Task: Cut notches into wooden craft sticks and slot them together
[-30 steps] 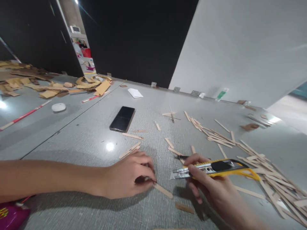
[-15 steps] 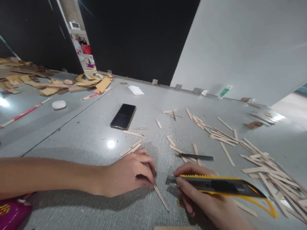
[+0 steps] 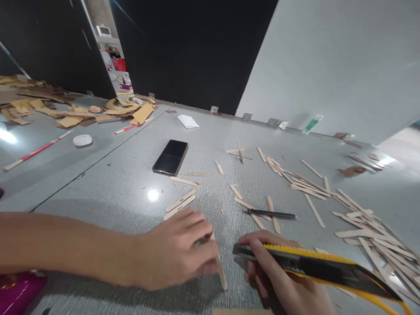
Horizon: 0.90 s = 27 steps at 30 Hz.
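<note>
Black panel (image 3: 197,48) and white panel (image 3: 334,57) at the back, both at the far edge of a grey table (image 3: 124,183) with a dark seam (image 3: 82,173) slanting across its left part. Past that seam, a spread of torn brown and yellow cardboard scraps (image 3: 142,114). At right, a loose pile of sticks (image 3: 377,240), many crossing one another. In front, left hand (image 3: 177,249), blurred: pinches a wooden stick (image 3: 222,273) between thumb and bent fingers, low over the table; cannot tell whether pressed against it. Right hand (image 3: 278,267): grips a yellow and black cutter (image 3: 328,267) between thumb and fingers, points its blade end leftward, near the pinched stick but apart from it. Farther off, a dark phone (image 3: 170,157), flat on the table, with a few loose sticks (image 3: 184,181) on its near side. Just beyond the right hand, a black pen (image 3: 272,214) lying across some more sticks. Past the seam, a small white case (image 3: 82,140). Along the foot of the panels, metal brackets (image 3: 214,109)
</note>
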Each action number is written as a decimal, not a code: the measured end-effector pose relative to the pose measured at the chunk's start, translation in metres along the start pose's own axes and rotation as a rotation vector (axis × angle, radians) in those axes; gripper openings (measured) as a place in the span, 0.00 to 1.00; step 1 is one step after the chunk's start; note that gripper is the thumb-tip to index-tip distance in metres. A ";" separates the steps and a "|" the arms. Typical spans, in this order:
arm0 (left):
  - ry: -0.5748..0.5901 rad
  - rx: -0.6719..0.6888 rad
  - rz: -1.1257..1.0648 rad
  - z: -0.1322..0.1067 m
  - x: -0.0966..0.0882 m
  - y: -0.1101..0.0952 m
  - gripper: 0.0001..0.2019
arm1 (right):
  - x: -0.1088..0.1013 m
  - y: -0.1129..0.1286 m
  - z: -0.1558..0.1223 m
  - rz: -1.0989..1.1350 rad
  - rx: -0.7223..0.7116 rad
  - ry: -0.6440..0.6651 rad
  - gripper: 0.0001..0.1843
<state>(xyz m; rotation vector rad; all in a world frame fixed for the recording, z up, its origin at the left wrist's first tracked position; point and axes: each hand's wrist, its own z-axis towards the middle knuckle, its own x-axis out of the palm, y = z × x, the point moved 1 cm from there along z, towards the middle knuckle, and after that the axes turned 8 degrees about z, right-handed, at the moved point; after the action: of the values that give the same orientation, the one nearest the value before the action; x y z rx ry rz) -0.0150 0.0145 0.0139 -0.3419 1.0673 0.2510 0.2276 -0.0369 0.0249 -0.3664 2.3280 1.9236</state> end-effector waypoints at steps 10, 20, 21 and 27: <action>0.307 0.084 -0.024 -0.005 -0.003 -0.005 0.28 | -0.003 0.011 -0.004 -0.173 -0.181 -0.018 0.18; 0.405 0.095 -0.126 0.003 -0.005 -0.003 0.30 | 0.003 0.020 -0.002 -0.386 -0.388 -0.033 0.16; 0.402 0.101 -0.116 0.003 -0.005 -0.003 0.30 | 0.004 0.017 -0.002 -0.400 -0.409 -0.051 0.16; 0.324 0.146 -0.004 0.003 -0.004 -0.005 0.30 | 0.007 0.015 0.002 -0.451 -0.481 -0.062 0.19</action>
<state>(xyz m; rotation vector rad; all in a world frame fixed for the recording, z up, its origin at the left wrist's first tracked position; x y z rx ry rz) -0.0134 0.0112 0.0195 -0.2580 1.3958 0.1149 0.2166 -0.0329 0.0373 -0.7783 1.5402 2.1742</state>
